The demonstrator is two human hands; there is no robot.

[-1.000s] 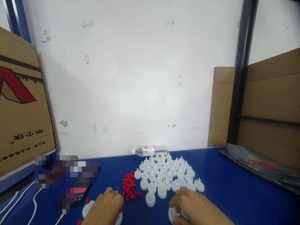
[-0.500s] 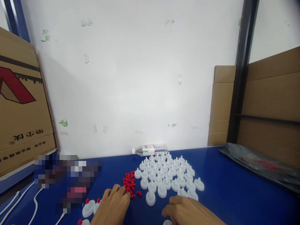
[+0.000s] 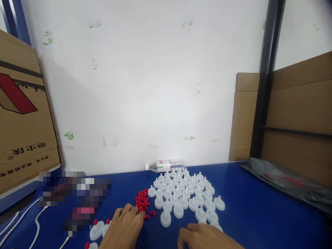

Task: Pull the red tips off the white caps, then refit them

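Observation:
My left hand (image 3: 126,223) lies at the near edge of a pile of small red caps (image 3: 142,200), its fingers bent down and closed. The fingertips are hidden, so what they pinch does not show. My right hand (image 3: 206,238) is low in front of the white spouted lids (image 3: 178,210), thumb and fingers curled down together. Anything in that grip is out of sight. Several white lids stand spout-up in a cluster between and beyond my hands. Left of my left hand, white lids with red caps on their spouts (image 3: 97,230) rest on the blue table (image 3: 249,204).
A clear bottle (image 3: 165,166) lies on its side against the wall. At left are a large printed carton (image 3: 24,138), white cables (image 3: 37,224) and a blurred-out item (image 3: 88,200). A dark plastic bag (image 3: 285,180) and cardboard (image 3: 243,117) are at right.
My right hand has shifted slightly down and left. A white lid below its fingers no longer shows, and more lids show above it. My left hand stays by the red caps.

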